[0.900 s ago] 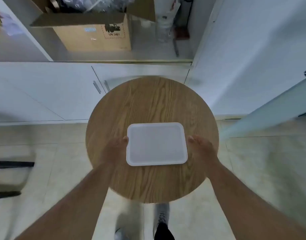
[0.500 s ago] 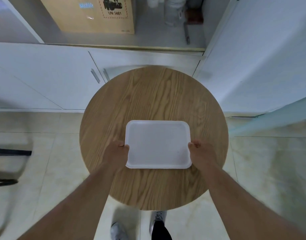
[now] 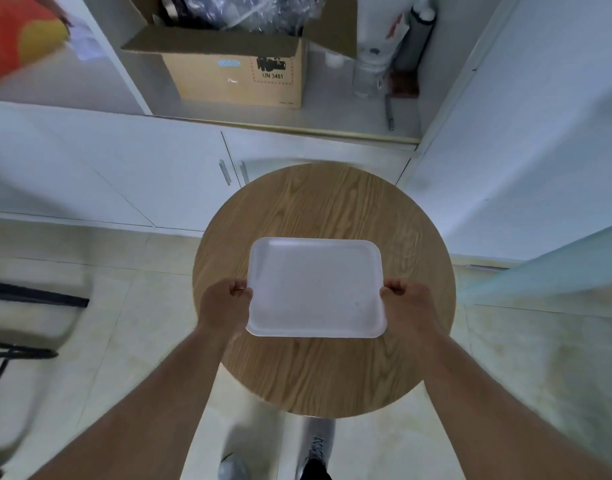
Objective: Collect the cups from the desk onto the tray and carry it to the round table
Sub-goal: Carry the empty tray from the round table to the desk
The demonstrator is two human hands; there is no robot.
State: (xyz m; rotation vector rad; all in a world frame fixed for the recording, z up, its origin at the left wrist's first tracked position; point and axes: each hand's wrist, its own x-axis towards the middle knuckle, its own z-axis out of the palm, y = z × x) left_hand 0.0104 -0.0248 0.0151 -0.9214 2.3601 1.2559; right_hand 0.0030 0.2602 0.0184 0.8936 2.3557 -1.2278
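A white rectangular tray (image 3: 315,289) with nothing on it is over the middle of the round wooden table (image 3: 318,209). My left hand (image 3: 224,304) grips its left edge and my right hand (image 3: 408,306) grips its right edge, fingers curled around the rim. Whether the tray rests on the tabletop or is just above it cannot be told. No cups are in view.
White low cabinets (image 3: 124,174) stand just behind the table, with an open cardboard box (image 3: 235,67) on the shelf above. A chair (image 3: 27,323) is at the left, a glass panel (image 3: 557,268) at the right. My feet (image 3: 315,452) are under the table's near edge.
The view has tilted up and the table has shifted right and lower in frame. My fingers have curled tighter on the tray's edges, and the tray appears lifted slightly nearer to me.
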